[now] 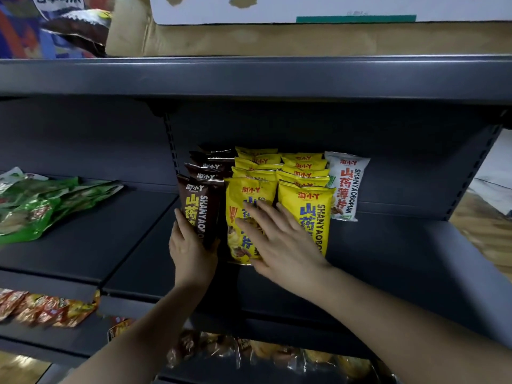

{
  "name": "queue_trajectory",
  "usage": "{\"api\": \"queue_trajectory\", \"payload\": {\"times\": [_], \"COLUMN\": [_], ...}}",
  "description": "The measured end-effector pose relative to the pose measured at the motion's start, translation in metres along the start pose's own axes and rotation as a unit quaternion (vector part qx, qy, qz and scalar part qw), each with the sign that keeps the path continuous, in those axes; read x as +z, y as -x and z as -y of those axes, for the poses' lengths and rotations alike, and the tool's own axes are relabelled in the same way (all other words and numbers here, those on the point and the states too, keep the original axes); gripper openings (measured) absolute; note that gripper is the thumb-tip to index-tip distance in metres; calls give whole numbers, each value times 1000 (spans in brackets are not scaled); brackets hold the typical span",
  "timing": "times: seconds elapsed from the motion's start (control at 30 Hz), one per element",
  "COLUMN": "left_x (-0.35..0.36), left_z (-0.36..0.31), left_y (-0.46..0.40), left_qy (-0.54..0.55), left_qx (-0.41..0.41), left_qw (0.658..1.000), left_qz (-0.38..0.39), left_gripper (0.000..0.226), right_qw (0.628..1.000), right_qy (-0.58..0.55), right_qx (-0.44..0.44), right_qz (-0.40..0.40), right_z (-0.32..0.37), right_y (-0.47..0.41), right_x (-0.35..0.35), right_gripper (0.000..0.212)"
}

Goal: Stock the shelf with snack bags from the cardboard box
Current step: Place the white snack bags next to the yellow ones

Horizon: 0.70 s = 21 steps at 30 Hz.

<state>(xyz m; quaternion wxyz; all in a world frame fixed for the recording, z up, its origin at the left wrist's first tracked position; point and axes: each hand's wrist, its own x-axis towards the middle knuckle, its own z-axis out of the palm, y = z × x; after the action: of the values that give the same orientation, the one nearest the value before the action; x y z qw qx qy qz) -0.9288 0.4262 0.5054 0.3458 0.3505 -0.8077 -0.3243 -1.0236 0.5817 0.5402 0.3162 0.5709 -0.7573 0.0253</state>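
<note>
On the dark grey shelf (388, 259) stand rows of snack bags: brown ones at the left, two rows of yellow ones in the middle, one white bag (346, 187) at the right. My left hand (191, 245) grips the lower left edge of the front brown bag (202, 209), which stands upright. My right hand (277, 239) lies flat, fingers spread, against the front yellow bag (243, 206) of the left yellow row and touches the neighbouring yellow bag (313, 214). The cardboard box is not in view.
Green bags (36, 203) lie on the adjoining shelf section at the left. Red and orange bags (47, 309) fill the shelf below, with more packets (249, 350) lower down. A white carton (332, 9) sits on the top shelf. Bare shelf shows right of the white bag.
</note>
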Motion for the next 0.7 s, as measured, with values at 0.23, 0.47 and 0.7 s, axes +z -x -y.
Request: {"api": "queue_trajectory", "payload": {"times": [0.23, 0.47, 0.7], "left_x": [1, 2, -4], "left_z": [6, 11, -7], "left_y": [-3, -7, 2], "left_qy": [41, -3, -65], "left_qx": [28, 33, -2], "left_qw": [999, 999, 998], "left_qz": [2, 4, -17], "left_gripper": [96, 100, 103], "right_qw": [995, 995, 995], "right_qy": [93, 89, -18], "right_qx": [-39, -45, -60], "right_qz": [19, 10, -75], "right_z": [-12, -13, -7], "right_y": [-1, 0, 1], "right_x": [26, 27, 13], "right_gripper": [76, 71, 35]}}
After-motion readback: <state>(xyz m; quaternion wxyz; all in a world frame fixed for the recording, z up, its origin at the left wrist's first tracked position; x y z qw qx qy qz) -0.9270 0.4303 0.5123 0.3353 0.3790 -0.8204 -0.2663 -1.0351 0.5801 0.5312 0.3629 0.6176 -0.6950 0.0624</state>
